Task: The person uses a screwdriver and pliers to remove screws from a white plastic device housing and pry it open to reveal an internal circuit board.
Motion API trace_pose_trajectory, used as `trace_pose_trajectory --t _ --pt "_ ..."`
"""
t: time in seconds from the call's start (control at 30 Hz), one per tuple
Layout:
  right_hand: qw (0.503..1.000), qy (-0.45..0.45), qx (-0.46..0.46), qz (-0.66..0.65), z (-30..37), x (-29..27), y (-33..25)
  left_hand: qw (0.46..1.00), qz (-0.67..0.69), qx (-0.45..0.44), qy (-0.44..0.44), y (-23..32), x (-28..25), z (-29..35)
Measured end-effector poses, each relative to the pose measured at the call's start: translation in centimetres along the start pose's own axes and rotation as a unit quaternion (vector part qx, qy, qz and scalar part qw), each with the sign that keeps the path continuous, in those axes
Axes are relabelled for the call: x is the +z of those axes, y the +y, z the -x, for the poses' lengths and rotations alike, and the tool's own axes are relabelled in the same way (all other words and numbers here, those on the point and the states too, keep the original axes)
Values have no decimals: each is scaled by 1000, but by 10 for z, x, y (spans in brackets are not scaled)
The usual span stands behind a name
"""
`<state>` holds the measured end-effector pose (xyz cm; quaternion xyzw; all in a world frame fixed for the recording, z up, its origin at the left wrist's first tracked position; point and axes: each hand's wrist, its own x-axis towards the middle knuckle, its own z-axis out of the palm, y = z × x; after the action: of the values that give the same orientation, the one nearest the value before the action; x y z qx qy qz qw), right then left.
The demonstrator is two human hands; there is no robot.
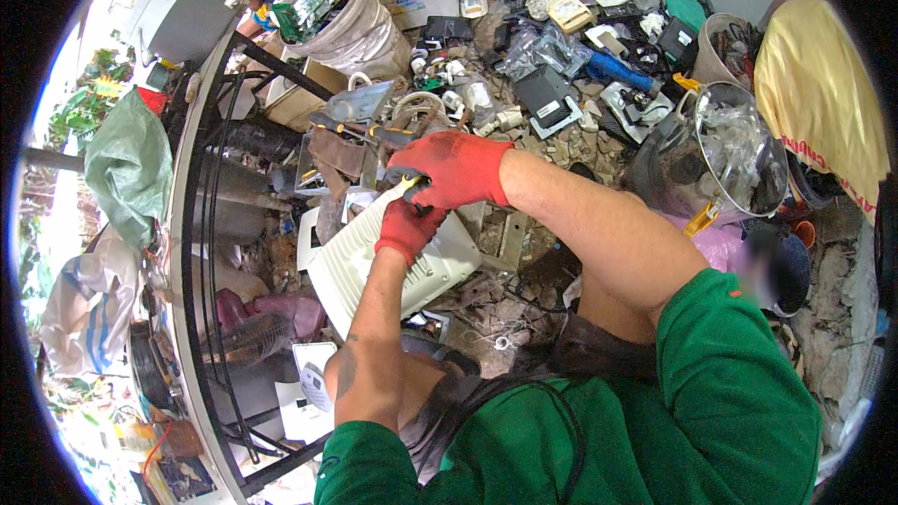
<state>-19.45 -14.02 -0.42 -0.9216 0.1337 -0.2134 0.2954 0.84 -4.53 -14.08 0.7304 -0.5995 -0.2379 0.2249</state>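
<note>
Both my hands wear red work gloves and meet over an off-white ribbed plastic housing (351, 266). My right hand (458, 168) comes in from the right with its fingers curled closed. Between the gloves shows a small yellow piece (409, 183), which looks like part of a tool handle; the rest is hidden by my right fingers. Just below it, my left hand (412, 227) is closed above the housing's upper part, its fingertips close to the yellow piece. What my left fingers hold, if anything, is hidden. The housing lies tilted in front of my knees.
A black metal frame (201, 196) rises on the left. Beyond my hands stand a white bucket (360, 42) of circuit boards and a metal tray (313, 164) with tools and a brown cloth. Plastic scrap covers the far ground. A clear bin (669, 168) and yellow bag (814, 84) stand right.
</note>
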Motion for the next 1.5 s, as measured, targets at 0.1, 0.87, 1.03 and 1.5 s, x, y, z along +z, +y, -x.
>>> trace_pose_trajectory --t 0.1,0.87,1.03,1.5 --pt "1000 -4 12 7 4 -2 6 999 -27 -1 -20 24 -4 0" --pt "1000 -16 -3 -12 4 0 13 996 -87 -11 -20 47 -11 4" --pt "1000 -1 -9 -6 1 0 6 999 -32 -25 -8 30 -12 7" --pt "1000 -7 12 -12 3 -2 8 998 -65 11 -6 49 -16 9"
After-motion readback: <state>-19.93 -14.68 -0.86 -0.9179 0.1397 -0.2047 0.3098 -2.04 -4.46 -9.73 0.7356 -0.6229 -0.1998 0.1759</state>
